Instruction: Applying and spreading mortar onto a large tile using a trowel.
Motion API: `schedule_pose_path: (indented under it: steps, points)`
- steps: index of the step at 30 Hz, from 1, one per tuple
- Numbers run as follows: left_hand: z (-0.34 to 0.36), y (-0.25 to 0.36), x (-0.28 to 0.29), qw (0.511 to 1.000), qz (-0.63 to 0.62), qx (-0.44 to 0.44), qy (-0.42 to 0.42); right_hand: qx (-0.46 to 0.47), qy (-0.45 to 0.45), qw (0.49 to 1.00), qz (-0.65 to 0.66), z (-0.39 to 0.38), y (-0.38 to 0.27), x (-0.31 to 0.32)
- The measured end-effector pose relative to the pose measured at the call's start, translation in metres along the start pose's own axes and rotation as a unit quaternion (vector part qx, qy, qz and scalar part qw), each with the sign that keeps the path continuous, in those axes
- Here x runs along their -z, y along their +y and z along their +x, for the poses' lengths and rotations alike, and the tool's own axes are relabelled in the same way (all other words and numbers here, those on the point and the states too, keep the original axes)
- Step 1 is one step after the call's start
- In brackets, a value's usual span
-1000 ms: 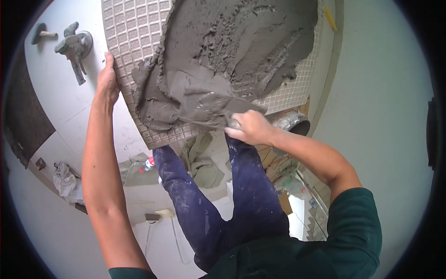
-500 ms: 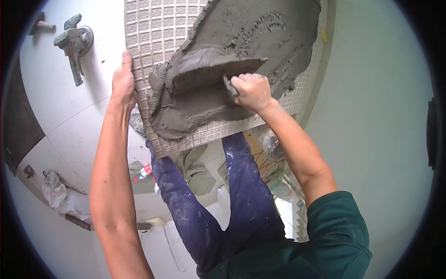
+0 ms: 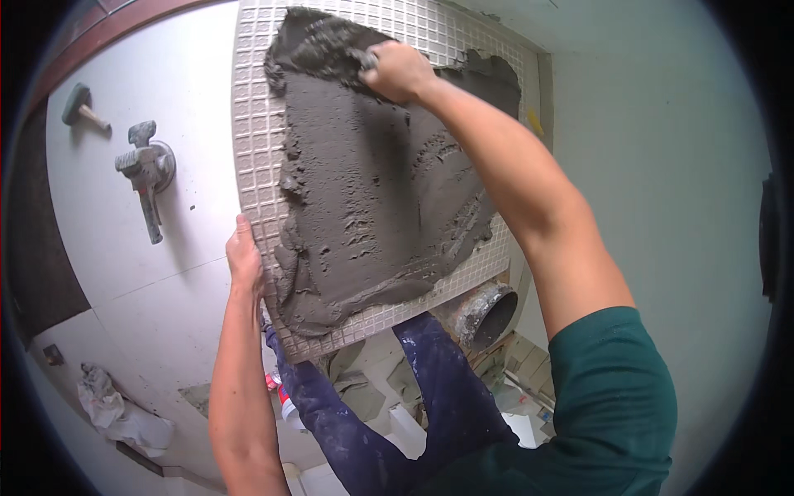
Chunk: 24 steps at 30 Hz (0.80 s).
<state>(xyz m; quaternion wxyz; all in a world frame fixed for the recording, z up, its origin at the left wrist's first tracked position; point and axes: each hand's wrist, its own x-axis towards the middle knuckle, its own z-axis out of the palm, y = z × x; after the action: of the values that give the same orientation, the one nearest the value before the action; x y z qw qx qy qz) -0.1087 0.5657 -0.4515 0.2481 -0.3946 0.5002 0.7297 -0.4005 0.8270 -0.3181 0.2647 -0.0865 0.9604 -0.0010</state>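
A large tile (image 3: 256, 140) is tilted up in front of me, with its grid-patterned back facing me. Grey mortar (image 3: 343, 190) covers much of that back, smoothed in the middle and lumpy along its borders. My left hand (image 3: 245, 255) grips the tile's left edge low down, thumb in front and the other fingers hidden. Up near the top, my right hand (image 3: 399, 73) is closed round the handle of a trowel (image 3: 364, 59). The trowel's blade is smeared with mortar and hard to make out against it.
On the white surface at left lie a mallet (image 3: 81, 107) and a grey hand tool with a round suction base (image 3: 149, 174). Crumpled plastic bags (image 3: 116, 409) are at lower left. A mortar-crusted bucket (image 3: 494, 316) stands by my right leg. A pale wall (image 3: 653, 207) rises at right.
My right hand has carried the trowel from the tile's lower middle up to its top left. Mortar there is now spread flatter and reaches higher. The whole view has shifted, with the tile lower.
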Motion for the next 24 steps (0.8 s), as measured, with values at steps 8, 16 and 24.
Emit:
schedule_pose_path:
  steps: [8,16,24]
  points:
    - [-0.015,0.015,-0.017,0.998,-0.052,-0.023,0.004,-0.089,0.019,0.996,0.017,0.028,0.119,-0.007]
    - [-0.014,0.019,-0.01,0.999,-0.007,-0.017,0.027,-0.184,0.053,0.978,0.076,-0.006,0.29,-0.026]
    - [-0.005,0.011,-0.019,0.999,-0.016,-0.002,0.044,-0.29,0.048,0.918,0.265,-0.07,0.373,-0.073]
